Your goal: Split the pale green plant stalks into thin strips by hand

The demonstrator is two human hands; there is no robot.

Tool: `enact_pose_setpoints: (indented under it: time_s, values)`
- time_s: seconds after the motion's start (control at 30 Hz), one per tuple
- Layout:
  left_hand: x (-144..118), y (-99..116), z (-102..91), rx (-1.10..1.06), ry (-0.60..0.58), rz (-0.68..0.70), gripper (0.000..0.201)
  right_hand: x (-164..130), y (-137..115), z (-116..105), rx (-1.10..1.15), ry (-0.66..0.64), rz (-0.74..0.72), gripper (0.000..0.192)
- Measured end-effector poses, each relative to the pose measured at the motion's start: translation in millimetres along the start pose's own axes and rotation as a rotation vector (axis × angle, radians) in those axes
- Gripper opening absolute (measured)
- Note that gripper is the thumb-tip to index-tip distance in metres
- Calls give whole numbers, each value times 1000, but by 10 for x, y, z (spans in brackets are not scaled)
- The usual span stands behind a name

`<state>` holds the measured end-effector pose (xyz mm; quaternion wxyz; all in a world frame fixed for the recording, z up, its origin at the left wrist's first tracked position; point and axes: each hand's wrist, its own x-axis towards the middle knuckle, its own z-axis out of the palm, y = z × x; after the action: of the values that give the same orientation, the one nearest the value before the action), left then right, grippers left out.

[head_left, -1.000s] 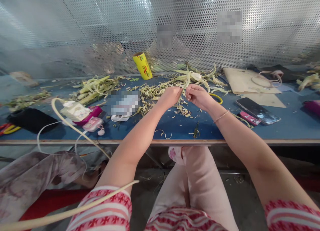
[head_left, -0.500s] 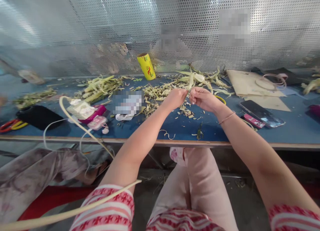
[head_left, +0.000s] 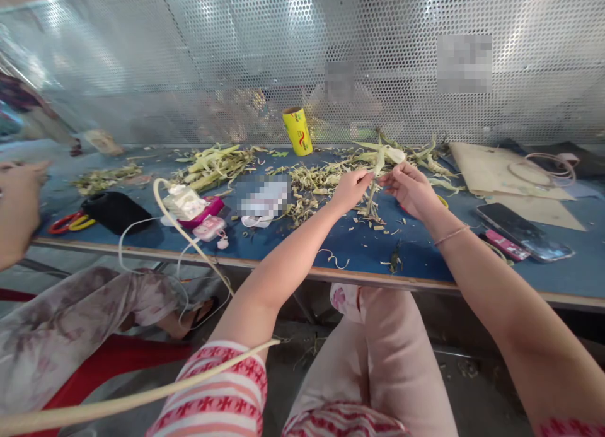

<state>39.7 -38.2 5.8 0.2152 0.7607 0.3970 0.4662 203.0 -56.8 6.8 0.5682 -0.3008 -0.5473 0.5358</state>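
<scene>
My left hand (head_left: 350, 190) and my right hand (head_left: 410, 188) are held close together over the blue table (head_left: 359, 251), both pinching a pale green leaf strip (head_left: 375, 181) that hangs between them. The strip runs down toward a heap of cut leaf scraps (head_left: 316, 185) on the table below. A bracelet circles my right wrist.
A yellow roll (head_left: 297, 131) stands at the back by the perforated metal wall. More green leaves (head_left: 215, 166) lie left. A phone (head_left: 524, 232), cardboard (head_left: 501, 172), a black pouch (head_left: 116, 211), scissors (head_left: 69, 222) and a pink device (head_left: 210, 227) with white cable rest on the table. Another person's hand (head_left: 16, 203) shows at far left.
The view has swung left, bringing another person's hand into sight at the far left. My hands have drawn slightly apart along the leaf strip.
</scene>
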Motion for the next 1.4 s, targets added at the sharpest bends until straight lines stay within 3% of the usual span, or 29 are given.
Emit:
enact_pose_setpoints:
  time_s: [0.3,0.53,0.77,0.9,1.03,1.2,1.4]
  values:
    - [50,-44,50,-583,-9,-364,23,27,43,-22,-112,51,-6,25]
    - [96,-99,91,-773,65,-406,18,15,99,-31,-382,-17,-13,24]
    - [105,-110,70,-828,105,-447,16,39,152,-98,-715,-93,17,29]
    - [113,-184,74,-769,116,-455,12,35,141,-87,-978,-121,33,30]
    - [126,-274,92,-684,132,-465,13,21,142,-63,-1080,-157,6,28]
    - [105,-301,123,-470,25,-334,19,38,170,-73,-1145,-160,15,28]
    - [80,-237,121,-535,-104,-332,16,68,198,-107,-1253,-117,37,24]
